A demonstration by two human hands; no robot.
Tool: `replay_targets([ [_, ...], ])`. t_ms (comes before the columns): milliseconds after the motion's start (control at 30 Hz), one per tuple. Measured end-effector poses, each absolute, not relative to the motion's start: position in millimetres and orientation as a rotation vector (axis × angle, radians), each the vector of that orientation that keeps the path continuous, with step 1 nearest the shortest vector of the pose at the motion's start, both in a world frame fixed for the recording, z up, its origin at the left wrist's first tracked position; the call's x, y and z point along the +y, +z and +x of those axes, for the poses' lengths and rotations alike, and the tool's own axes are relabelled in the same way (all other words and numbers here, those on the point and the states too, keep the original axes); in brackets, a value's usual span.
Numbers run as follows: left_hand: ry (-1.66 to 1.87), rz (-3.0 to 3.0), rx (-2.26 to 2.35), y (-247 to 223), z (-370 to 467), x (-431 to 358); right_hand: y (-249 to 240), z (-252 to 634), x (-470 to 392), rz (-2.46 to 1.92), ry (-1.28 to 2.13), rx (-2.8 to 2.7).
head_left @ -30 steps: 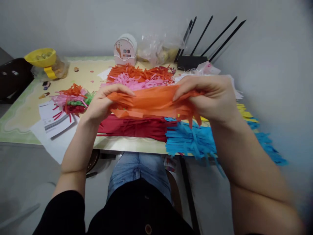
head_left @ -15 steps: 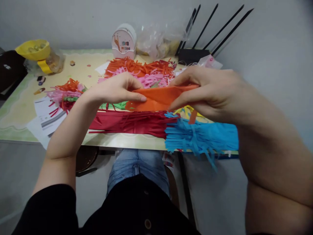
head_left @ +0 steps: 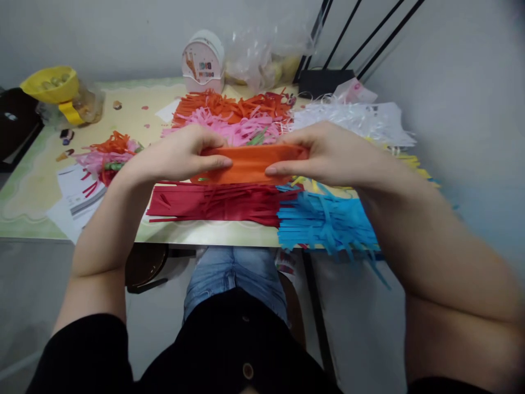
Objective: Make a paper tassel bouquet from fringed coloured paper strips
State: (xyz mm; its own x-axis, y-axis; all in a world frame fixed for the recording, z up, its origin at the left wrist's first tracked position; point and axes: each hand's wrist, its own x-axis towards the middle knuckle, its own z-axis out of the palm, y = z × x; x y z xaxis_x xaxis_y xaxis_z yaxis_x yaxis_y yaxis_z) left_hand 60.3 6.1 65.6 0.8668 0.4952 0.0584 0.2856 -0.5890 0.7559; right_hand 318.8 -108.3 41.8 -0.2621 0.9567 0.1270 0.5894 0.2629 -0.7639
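Observation:
An orange strip of paper [head_left: 248, 164] is stretched between my two hands above the table. My left hand [head_left: 192, 150] pinches its left part, thumb in front and fingers behind. On the other side, my right hand [head_left: 324, 153] grips the right part the same way. Below the strip lies a bundle of dark red fringed paper [head_left: 217, 205]. Blue fringed paper [head_left: 324, 219] overlaps the red bundle's right end, and some blue strands hang past the table edge. Pink fringe [head_left: 241, 126] and orange fringe [head_left: 233, 106] lie behind my hands.
A mixed-colour tassel [head_left: 110, 156] rests on the left by printed papers [head_left: 77, 189]. At the back stand a yellow-topped jar [head_left: 74, 101], a pink tub [head_left: 203, 63], a clear plastic bag [head_left: 262, 60] and a black router [head_left: 324, 82]. White fringe [head_left: 348, 117] lies at the right.
My right hand has shifted left along the orange strip, closer to my left hand. The strip now faces me flatter and more level. The view has tilted slightly.

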Motion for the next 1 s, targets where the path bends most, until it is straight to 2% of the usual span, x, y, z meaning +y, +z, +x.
replay_targets([
  [267,0.661,1.787,0.571,34,52,-7,46,306,-135,-1.411,0.696,-1.476],
  [467,0.849,1.724,0.554,24,55,-21,26,299,-137,-1.195,0.874,-1.173],
  [800,0.904,1.714,0.381,22,50,-32,15,302,-138,-0.893,0.949,-1.206],
  [867,0.948,1.796,0.346,24,52,-34,15,303,-141,-0.916,0.888,-1.277],
  [1000,1.117,2.039,0.52,21,58,-42,16,302,-146,-1.177,0.559,-1.436],
])
